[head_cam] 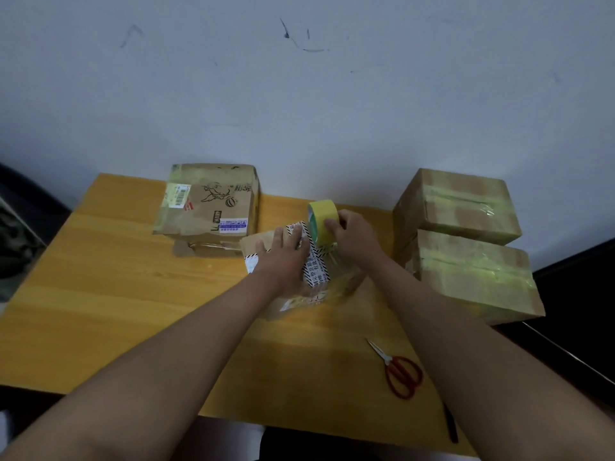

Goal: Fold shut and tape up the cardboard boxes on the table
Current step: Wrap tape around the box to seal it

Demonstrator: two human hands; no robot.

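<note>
mid-taping: left hand (283,257) flat, fingers straight, pressing small cardboard box (299,277) at table (116,294) centre; right hand (349,237) fingers gripping yellow tape roll (322,221) at box's 1 o'clock; next, likely scissors (401,374) at 5 o'clock.

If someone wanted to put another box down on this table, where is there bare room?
The biggest bare stretch of table is left of the left hand, in front of the printed box. A smaller patch lies between the forearms, left of the scissors. The right side is crowded by two taped boxes, the middle by the box being taped.
</note>
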